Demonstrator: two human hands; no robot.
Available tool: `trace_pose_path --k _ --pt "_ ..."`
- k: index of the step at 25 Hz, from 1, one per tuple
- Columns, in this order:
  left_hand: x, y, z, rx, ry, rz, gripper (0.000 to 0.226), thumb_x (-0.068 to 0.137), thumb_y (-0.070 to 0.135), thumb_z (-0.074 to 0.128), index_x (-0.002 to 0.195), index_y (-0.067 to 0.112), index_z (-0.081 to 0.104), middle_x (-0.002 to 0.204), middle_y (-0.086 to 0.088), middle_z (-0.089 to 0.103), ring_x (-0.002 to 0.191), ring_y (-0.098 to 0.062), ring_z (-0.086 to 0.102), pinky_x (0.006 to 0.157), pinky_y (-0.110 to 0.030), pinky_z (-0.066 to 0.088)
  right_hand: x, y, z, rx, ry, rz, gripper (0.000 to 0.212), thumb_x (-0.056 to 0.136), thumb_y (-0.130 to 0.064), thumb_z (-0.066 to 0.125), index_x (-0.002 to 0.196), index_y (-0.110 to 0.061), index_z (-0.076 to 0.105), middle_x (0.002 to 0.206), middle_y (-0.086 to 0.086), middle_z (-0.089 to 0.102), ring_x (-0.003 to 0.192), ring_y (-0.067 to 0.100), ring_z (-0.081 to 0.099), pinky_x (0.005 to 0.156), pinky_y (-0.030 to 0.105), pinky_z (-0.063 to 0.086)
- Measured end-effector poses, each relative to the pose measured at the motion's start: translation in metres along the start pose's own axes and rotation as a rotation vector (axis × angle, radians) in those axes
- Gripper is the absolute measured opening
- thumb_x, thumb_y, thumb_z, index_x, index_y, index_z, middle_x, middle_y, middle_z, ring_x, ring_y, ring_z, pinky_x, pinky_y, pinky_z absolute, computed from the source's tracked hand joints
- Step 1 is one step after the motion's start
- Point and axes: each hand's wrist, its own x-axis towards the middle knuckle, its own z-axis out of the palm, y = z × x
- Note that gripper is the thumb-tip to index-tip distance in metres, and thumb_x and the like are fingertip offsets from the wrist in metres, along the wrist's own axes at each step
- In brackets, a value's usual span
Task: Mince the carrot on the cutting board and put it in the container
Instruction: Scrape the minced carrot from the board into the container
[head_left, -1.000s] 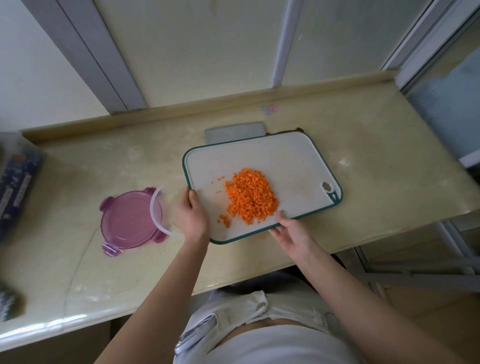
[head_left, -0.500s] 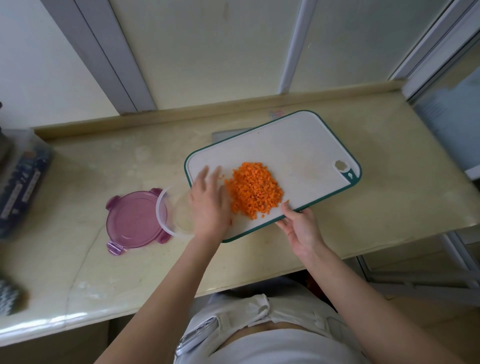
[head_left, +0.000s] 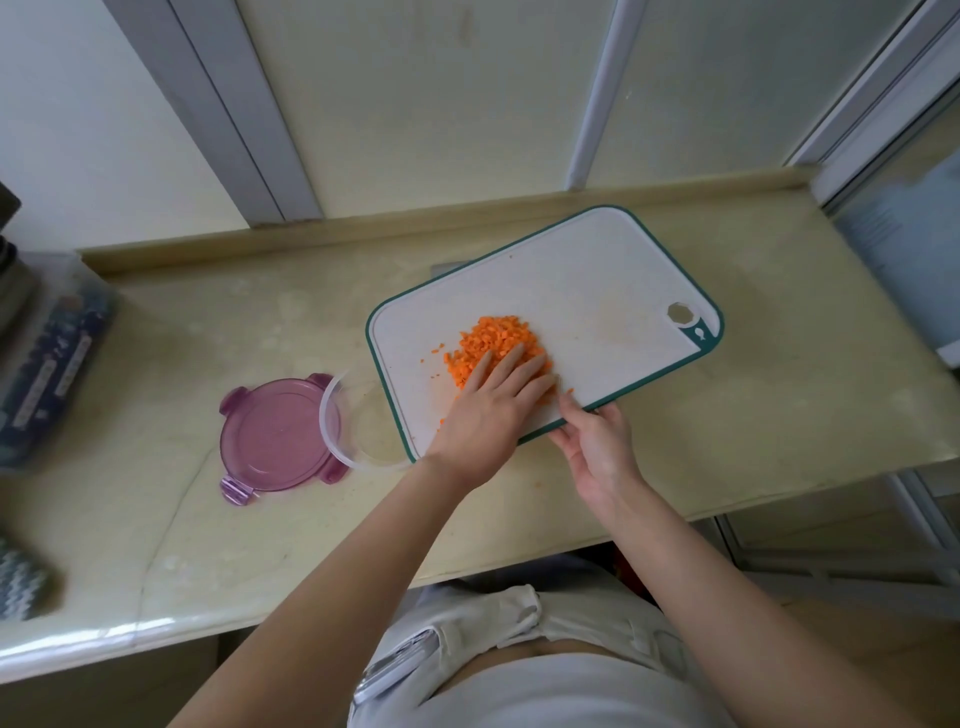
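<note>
Now left hand covers carrot; right grips board.

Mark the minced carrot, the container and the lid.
minced carrot (head_left: 491, 338): head view, top of the pile.
container (head_left: 361, 428): head view, bare inside of it.
lid (head_left: 275, 434): head view, centre of the purple disc.

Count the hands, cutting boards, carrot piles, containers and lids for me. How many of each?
Hands: 2, the left hand and the right hand
Cutting board: 1
Carrot pile: 1
Container: 1
Lid: 1
Total: 6
</note>
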Motion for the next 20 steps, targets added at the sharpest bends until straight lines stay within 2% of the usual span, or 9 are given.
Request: trace_pose_path --k 3,9,14,17,20 --pt "-0.011 -0.007 0.000 -0.002 0.025 -0.030 0.055 0.075 -0.001 0.070 0.126 0.014 0.054 0.136 -0.007 0.051 0.133 -0.030 0.039 0.111 -0.041 0.018 0.001 0.002 0.001 -0.006 0.017 0.010 0.036 0.093 0.007 0.051 0.128 -0.001 0.053 0.117 0.015 0.064 0.100 0.024 0.064 0.075 0.032 0.059" --pt "-0.035 -0.023 -0.004 -0.111 0.023 -0.173 0.057 0.078 -0.012 0.060 0.131 0.008 0.051 0.137 -0.010 0.049 0.134 -0.033 0.037 0.110 -0.044 0.030 0.006 0.004 0.005 -0.017 0.047 0.034 0.032 0.093 0.006 0.052 0.124 0.000 0.055 0.113 0.015 0.063 0.100 0.027 0.064 0.082 0.038 0.057" --pt "-0.042 -0.031 -0.009 -0.161 0.054 -0.300 0.055 0.078 -0.017 0.054 0.129 0.003 0.052 0.136 -0.016 0.049 0.132 -0.036 0.038 0.109 -0.041 0.029 0.007 0.000 0.012 -0.063 0.053 0.021 0.032 0.093 0.006 0.052 0.124 0.002 0.053 0.107 0.012 0.062 0.096 0.024 0.063 0.079 0.033 0.057" --pt "-0.043 -0.032 -0.011 -0.134 0.090 -0.364 0.048 0.079 -0.012 0.054 0.125 0.001 0.055 0.129 -0.019 0.054 0.126 -0.039 0.045 0.108 -0.047 0.031 0.008 -0.001 0.014 -0.078 0.064 0.006 0.031 0.092 0.006 0.053 0.123 0.001 0.053 0.107 0.010 0.061 0.095 0.023 0.063 0.087 0.040 0.054" --pt "-0.041 -0.023 -0.015 -0.086 0.132 -0.392 0.040 0.086 0.009 0.040 0.122 0.003 0.058 0.124 -0.013 0.058 0.126 -0.035 0.045 0.111 -0.053 0.024 0.008 -0.001 0.017 -0.079 0.064 -0.007 0.029 0.092 0.005 0.054 0.120 -0.003 0.056 0.106 0.008 0.063 0.097 0.023 0.064 0.083 0.037 0.056"
